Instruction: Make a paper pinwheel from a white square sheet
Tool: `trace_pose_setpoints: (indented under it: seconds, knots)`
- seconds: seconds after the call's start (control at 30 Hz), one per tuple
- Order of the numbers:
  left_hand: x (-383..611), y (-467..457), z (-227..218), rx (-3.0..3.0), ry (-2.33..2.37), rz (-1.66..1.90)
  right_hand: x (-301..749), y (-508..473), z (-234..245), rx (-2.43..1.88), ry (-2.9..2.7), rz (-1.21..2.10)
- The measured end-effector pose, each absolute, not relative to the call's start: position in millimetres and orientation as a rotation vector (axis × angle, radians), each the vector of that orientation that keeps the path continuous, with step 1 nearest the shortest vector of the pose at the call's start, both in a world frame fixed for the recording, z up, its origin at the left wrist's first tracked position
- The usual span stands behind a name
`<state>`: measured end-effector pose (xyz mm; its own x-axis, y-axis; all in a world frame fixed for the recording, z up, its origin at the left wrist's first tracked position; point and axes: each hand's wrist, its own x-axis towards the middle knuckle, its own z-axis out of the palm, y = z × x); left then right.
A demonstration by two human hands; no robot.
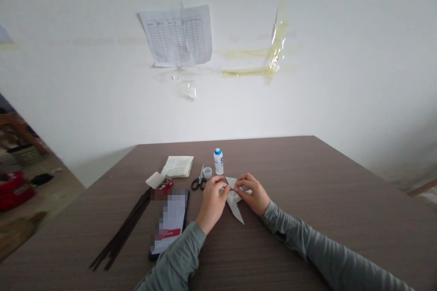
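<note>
Over the table, my left hand [215, 198] pinches near the middle of a pale printed-paper pinwheel [235, 210], thumb and fingertips together. From the other side my right hand [253, 193] is also closed in a pinch at the same spot, its fingertips almost meeting those of the left. One pointed paper blade sticks out towards me below the hands; others show behind and between the fingers. Whether something tiny is held at the centre is hidden by my fingertips. Just beyond the hands stands a white bottle with a blue cap [218, 162].
Black-handled scissors [198, 183] and a small clear cup [207, 172] lie left of the bottle. Further left are folded paper [178, 166], an opened small red-and-white box [160, 183], a phone [170, 223] and several dark thin sticks [123, 229]. A wall [256, 113] borders the table's [327, 191] far edge.
</note>
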<state>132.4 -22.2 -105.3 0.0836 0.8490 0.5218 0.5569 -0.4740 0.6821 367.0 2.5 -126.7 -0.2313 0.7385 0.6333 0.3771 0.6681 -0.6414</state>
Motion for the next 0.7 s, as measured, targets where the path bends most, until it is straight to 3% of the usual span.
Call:
trace_pose_setpoints:
  seconds: [0.7]
  knots:
    - [135.6,-26.6,-103.2,2.058,1.412,1.318,372.3,0.6,-124.9,-0.862,-1.804,0.508]
